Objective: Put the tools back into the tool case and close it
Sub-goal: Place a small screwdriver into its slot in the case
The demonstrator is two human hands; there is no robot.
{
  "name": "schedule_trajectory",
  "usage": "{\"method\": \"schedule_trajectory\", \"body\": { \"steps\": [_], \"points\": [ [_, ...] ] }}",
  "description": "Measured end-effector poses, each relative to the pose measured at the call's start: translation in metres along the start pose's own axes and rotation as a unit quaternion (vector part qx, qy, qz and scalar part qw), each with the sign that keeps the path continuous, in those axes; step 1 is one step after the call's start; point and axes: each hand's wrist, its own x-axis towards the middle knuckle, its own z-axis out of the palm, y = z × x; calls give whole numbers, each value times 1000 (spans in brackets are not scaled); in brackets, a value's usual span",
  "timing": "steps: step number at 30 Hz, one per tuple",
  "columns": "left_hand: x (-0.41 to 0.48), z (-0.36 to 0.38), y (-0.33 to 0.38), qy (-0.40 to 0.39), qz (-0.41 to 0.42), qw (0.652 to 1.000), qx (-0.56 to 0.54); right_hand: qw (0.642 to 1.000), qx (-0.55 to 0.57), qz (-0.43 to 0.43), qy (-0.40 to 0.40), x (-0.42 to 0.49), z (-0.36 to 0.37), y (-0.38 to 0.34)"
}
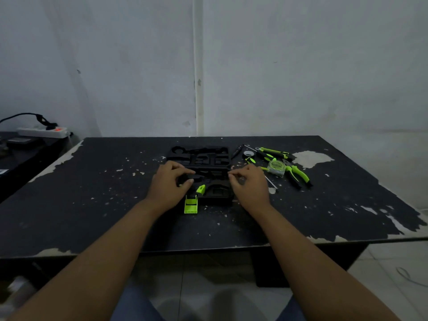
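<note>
The open case (201, 156) lies on the tabletop (92, 205), the left hand (170, 181) gripping its middle and the right hand (249, 184) curled at its right edge, hold unclear, likely steadying it for the tools (298, 173) lying to its right.

The tool case (199, 158) lies open in the middle of the table (92, 205), one half behind the other. The left hand (170, 184) holds the near half's left side and the right hand (249, 184) holds its right edge. A latch (191, 205) lies on the table at the case's near edge, between the wrists. Right of the case lie a roll of tape (248, 155), screwdrivers (273, 152) behind it, then a tape measure (275, 167) and pliers (297, 173) farther right. A power strip (41, 132) sits on a separate surface at far left.
</note>
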Motion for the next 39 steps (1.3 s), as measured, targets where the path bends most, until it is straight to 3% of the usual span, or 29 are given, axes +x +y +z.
{"method": "schedule_trajectory", "body": {
  "steps": [9,18,24,29,33,39],
  "points": [
    [13,51,47,-72,59,996,-2,988,-52,135,55,-1,-30,56],
    [39,56,50,-114,50,992,20,951,-219,216,9,21,-25,60],
    [38,62,36,-121,3,992,-39,936,-229,266,-24,37,-18,70],
    [39,61,40,-127,-6,990,-64,938,-228,260,-17,42,-12,77],
    [38,55,41,-116,-33,982,-143,950,-186,251,5,36,-10,77],
    [37,44,48,-113,-75,951,-277,990,-32,99,97,22,-17,62]
  ]
}}
